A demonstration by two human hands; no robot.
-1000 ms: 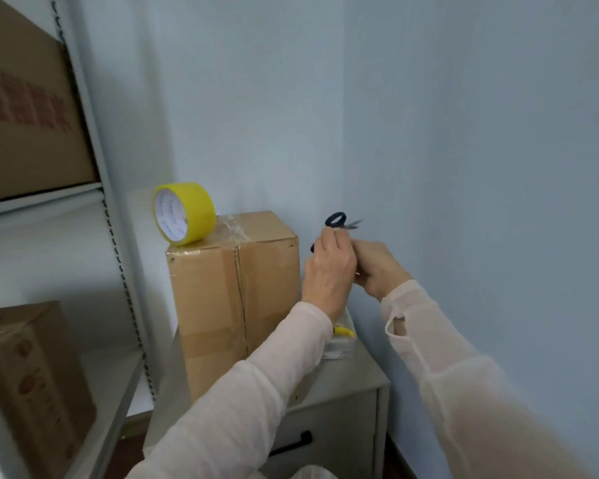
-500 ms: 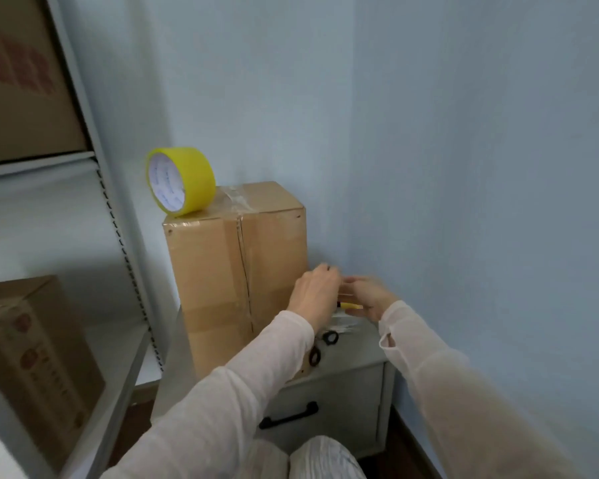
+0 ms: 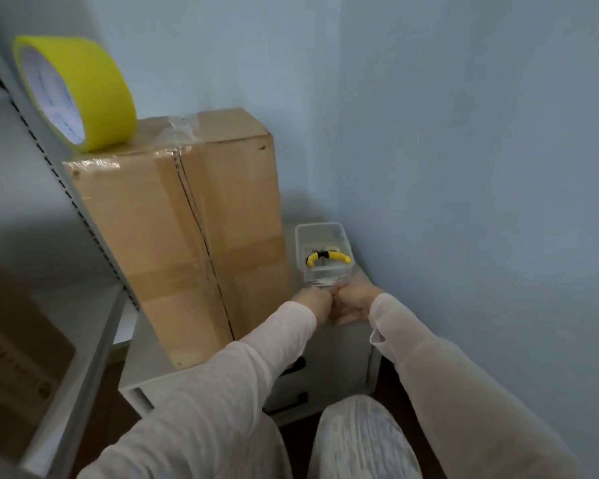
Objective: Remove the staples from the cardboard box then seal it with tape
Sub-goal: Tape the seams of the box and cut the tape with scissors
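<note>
A tall brown cardboard box (image 3: 194, 236) stands on end on a white cabinet (image 3: 142, 368), its centre seam facing me and clear tape across its top. A yellow tape roll (image 3: 94, 88) rests on the box's top left. Right of the box sits a clear plastic container (image 3: 320, 229) holding yellow-handled pliers (image 3: 327, 258). My left hand (image 3: 313, 302) and my right hand (image 3: 355, 302) are pressed close together at the container's near end, fingers curled. What they hold is hidden. No scissors are in sight.
A grey metal shelf upright (image 3: 83, 216) runs down the box's left side, with another cardboard box (image 3: 14, 340) on the shelf at lower left. Blue walls form a corner behind and to the right. The cabinet has a black drawer handle (image 3: 291, 399). My knee (image 3: 360, 440) is below it.
The scissors, held up a second ago, were set down on the cabinet top. Both hands dropped to the cabinet's front and closed together. My view has tilted down and moved closer.
</note>
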